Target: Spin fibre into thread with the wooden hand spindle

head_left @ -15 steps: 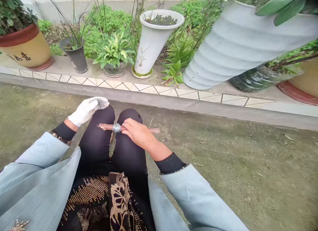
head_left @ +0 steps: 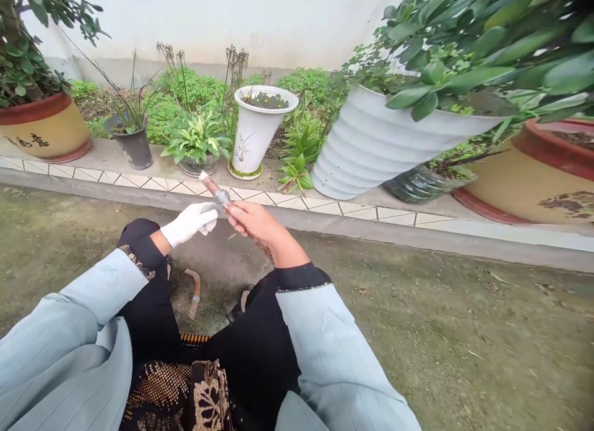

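The right hand (head_left: 255, 224) grips a stick (head_left: 210, 183) below its wire coil (head_left: 222, 197), the gloved left hand (head_left: 191, 223) curled beside it, its hold unclear

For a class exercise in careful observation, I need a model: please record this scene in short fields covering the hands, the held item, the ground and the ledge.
Left hand: white-gloved, beside the wire coil; contact unclear
Right hand: bare, closed around a stick
Held item: stick, tilted, coil wrapped around it
Ground: curved brownish object between the legs
Ledge: potted plants, including a flared white pot and a larger ridged one
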Tool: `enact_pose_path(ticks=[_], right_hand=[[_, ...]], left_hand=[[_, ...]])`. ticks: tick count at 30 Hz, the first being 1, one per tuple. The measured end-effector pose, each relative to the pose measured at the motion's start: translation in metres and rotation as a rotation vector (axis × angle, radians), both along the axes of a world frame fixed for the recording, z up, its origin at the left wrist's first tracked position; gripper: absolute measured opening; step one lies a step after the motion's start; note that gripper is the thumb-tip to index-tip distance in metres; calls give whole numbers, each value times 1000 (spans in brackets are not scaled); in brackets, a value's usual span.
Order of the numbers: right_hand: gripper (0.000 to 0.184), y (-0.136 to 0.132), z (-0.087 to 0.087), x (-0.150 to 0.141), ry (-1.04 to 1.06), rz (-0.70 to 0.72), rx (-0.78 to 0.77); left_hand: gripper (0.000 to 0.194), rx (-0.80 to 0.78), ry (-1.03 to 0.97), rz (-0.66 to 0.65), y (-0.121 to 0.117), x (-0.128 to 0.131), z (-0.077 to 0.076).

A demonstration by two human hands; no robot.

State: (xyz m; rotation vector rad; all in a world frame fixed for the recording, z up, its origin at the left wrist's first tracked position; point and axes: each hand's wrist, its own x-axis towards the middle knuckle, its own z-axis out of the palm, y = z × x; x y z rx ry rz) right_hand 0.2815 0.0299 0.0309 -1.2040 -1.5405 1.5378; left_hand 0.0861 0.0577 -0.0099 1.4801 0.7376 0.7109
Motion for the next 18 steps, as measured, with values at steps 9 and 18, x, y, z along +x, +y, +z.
enact_pose_path(ticks=[9,18], right_hand=[[34,14,-46,17,140,-183,-19],[25,1,-58,50,-957,39,250]], left_hand=[[45,-155,245,-228,1,11,-25],[39,-112,283,-295,0,2,-13]])
